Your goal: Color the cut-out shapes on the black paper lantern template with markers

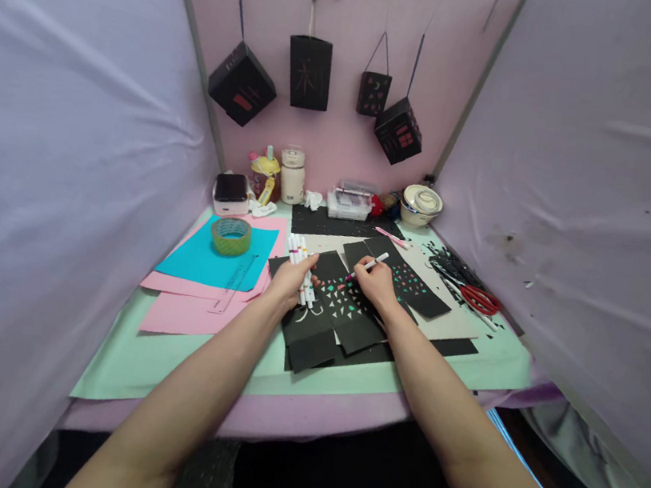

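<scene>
My left hand [290,278] grips a bundle of white marker pens [300,255], resting on the black paper strips [320,324] at the middle of the table. My right hand [377,284] holds a single white marker [375,261], its tip down on a black strip dotted with small coloured triangles [342,299]. Another dotted black strip [416,285] lies just right of that hand. The two hands are close together over the black paper.
A tape roll [230,235] sits on a blue sheet [208,260] over pink sheets, with a clear ruler [233,286]. Red scissors [480,300] and black scraps lie right. Jars, boxes and a bowl [421,203] line the back; black paper lanterns [308,72] hang above.
</scene>
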`<state>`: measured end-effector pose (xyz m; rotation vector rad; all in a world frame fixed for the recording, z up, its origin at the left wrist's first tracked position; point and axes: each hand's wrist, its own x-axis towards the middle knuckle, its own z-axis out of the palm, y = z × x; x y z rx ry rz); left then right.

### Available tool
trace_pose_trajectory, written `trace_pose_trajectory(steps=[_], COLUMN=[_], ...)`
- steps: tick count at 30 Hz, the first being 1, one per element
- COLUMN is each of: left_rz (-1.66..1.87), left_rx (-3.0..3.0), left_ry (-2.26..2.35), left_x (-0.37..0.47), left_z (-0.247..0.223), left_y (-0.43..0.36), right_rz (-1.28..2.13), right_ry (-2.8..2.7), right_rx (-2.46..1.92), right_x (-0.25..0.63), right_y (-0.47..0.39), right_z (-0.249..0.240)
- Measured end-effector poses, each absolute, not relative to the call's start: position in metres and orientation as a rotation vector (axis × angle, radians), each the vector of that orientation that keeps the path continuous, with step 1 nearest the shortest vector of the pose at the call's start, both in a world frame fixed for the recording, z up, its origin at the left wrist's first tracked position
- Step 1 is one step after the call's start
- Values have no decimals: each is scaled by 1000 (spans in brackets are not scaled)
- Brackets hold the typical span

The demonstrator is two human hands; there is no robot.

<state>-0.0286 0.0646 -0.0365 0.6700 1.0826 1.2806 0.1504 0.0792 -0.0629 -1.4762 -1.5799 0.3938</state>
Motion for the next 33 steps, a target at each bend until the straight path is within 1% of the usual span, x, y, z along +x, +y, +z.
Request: trace_pose_trajectory(steps=[25,33], left_rz=[1272,1274], left_rx=[668,674], left_ry=[1102,1110], left_x=[-28,-28], left_z=[-35,-34], left_y=[64,63], right_rz=[334,378], right_ry=[-1561,-1548], right_rx=[-1504,-1506], right_x=[150,150], right_y=[80,80], right_z=[-65,-65])
